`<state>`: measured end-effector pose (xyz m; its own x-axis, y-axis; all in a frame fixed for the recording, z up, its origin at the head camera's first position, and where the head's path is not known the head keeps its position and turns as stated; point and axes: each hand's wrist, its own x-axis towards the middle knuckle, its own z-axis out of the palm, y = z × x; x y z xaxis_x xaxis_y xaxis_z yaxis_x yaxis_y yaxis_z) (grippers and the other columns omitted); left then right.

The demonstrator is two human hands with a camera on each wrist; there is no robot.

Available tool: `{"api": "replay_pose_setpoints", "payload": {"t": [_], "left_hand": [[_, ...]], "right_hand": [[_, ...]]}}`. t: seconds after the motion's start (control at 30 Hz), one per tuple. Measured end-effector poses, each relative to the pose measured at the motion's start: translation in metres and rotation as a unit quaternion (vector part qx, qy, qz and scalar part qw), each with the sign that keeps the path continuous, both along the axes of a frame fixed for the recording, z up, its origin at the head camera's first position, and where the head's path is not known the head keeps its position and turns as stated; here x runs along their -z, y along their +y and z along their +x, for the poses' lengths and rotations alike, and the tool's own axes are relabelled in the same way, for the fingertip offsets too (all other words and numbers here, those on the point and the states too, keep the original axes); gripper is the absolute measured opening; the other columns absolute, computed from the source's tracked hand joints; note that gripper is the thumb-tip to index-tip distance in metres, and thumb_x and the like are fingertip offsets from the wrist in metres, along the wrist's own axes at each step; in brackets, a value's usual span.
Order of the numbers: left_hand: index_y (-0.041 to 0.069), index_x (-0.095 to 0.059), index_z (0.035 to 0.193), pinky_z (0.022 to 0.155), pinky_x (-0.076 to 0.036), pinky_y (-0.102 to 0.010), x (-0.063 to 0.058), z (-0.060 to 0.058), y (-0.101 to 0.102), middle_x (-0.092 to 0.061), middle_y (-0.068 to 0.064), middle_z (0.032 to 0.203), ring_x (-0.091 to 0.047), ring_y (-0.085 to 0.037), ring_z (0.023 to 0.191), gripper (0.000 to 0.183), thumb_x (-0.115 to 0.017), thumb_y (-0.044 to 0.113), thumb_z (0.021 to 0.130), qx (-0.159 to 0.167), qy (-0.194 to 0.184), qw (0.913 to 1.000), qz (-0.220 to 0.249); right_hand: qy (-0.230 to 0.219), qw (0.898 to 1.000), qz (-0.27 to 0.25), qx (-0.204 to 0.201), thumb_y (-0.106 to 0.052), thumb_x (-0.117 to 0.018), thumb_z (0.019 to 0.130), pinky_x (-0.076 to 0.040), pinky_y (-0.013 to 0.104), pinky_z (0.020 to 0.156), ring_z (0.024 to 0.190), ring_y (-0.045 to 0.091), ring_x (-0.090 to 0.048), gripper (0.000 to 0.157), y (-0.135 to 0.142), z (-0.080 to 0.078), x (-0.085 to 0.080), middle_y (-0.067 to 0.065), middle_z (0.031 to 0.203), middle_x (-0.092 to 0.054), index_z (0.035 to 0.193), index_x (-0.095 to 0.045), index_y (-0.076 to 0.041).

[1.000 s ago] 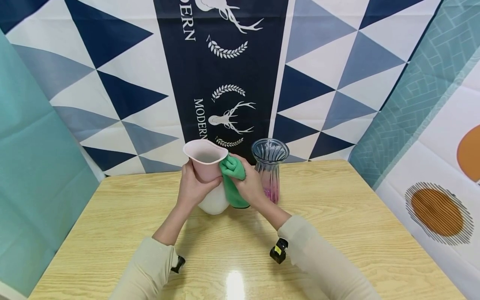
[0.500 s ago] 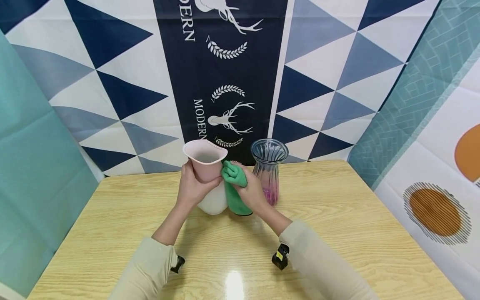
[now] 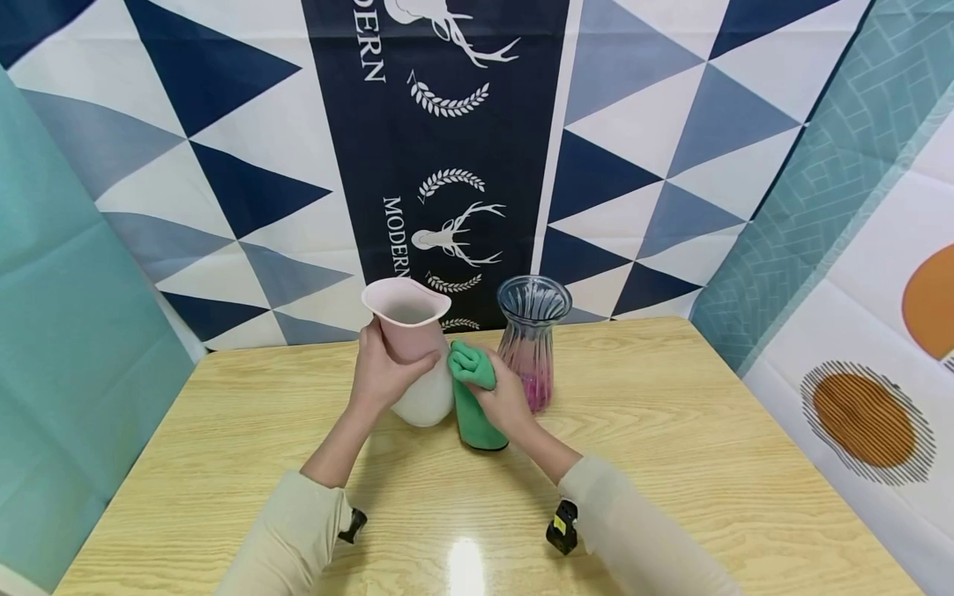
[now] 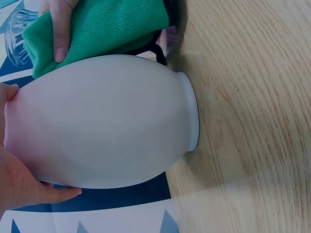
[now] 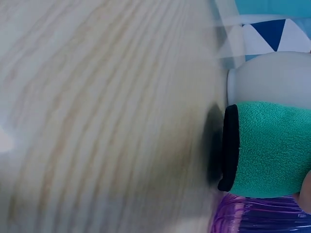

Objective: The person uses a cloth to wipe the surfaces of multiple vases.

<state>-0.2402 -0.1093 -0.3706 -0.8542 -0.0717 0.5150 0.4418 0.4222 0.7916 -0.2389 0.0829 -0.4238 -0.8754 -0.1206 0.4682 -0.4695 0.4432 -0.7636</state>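
A pink-to-white vase (image 3: pixel 425 397) with a wavy rim stands on the table, its foot at the wood in the left wrist view. My left hand (image 3: pixel 382 370) grips it round the pink neck, thumb on the near side. In my right hand (image 3: pixel 505 397) is a folded green cloth (image 3: pixel 477 418) with a dark edge, bunched at the top and hanging down. The cloth (image 4: pixel 104 31) lies along the right side of the vase (image 4: pixel 107 121) in the left wrist view. From the right wrist, the cloth (image 5: pixel 269 148) overlaps the vase's lower body.
A ribbed glass vase (image 3: pixel 532 348), blue at the rim and pink below, stands just right of my right hand. The wooden table (image 3: pixel 298 530) reaches back to a patterned cloth backdrop (image 3: pixel 246 165). Teal panels (image 3: pixel 74 331) flank the left side.
My right hand has moved down and slightly right with the green cloth, from near the vase's rim to lower on its side. The left hand and pink-to-white vase stay nearly still.
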Motion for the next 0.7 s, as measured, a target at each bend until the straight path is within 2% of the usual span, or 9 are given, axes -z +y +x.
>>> {"api": "replay_pose_setpoints", "payload": {"t": [0.23, 0.4, 0.53, 0.7], "left_hand": [[0.011, -0.04, 0.133, 0.093, -0.047, -0.041, -0.001, 0.003, 0.0, -0.05, -0.008, 0.125, -0.053, -0.021, 0.109, 0.085, -0.086, 0.026, 0.062, -0.007, -0.018, 0.9998, -0.003], [0.011, -0.041, 0.132, 0.092, -0.048, -0.04, 0.0, 0.003, 0.001, -0.052, -0.008, 0.123, -0.055, -0.021, 0.108, 0.084, -0.086, 0.025, 0.062, -0.001, -0.011, 0.9999, 0.001], [0.009, -0.043, 0.13, 0.091, -0.048, -0.041, 0.0, 0.002, 0.002, -0.055, -0.008, 0.121, -0.056, -0.022, 0.106, 0.082, -0.086, 0.023, 0.062, 0.008, 0.0, 1.0, 0.003], [0.01, -0.042, 0.131, 0.089, -0.048, -0.04, -0.001, 0.002, 0.002, -0.054, -0.008, 0.121, -0.056, -0.021, 0.105, 0.083, -0.086, 0.025, 0.062, -0.003, 0.0, 1.0, -0.003]], "right_hand": [[0.004, 1.0, -0.003, -0.004, -0.013, -0.07, 0.083, -0.043, 0.041, 0.102, 0.119, 0.026, -0.055, 0.049, 0.003, 0.0, 0.009, 0.009, 0.125, -0.061, 0.129, -0.053, -0.012], [0.011, 1.0, -0.011, -0.008, -0.012, -0.07, 0.083, -0.043, 0.04, 0.102, 0.117, 0.026, -0.056, 0.048, 0.004, -0.001, 0.008, 0.01, 0.124, -0.062, 0.128, -0.054, -0.012], [0.017, 1.0, -0.017, -0.003, -0.012, -0.07, 0.083, -0.044, 0.041, 0.101, 0.117, 0.026, -0.056, 0.047, 0.005, -0.003, 0.002, 0.011, 0.123, -0.062, 0.128, -0.054, -0.01], [0.058, 0.997, -0.042, -0.012, -0.009, -0.069, 0.084, -0.044, 0.04, 0.101, 0.118, 0.024, -0.055, 0.048, 0.003, -0.007, -0.015, 0.011, 0.125, -0.061, 0.129, -0.054, -0.009]]}}
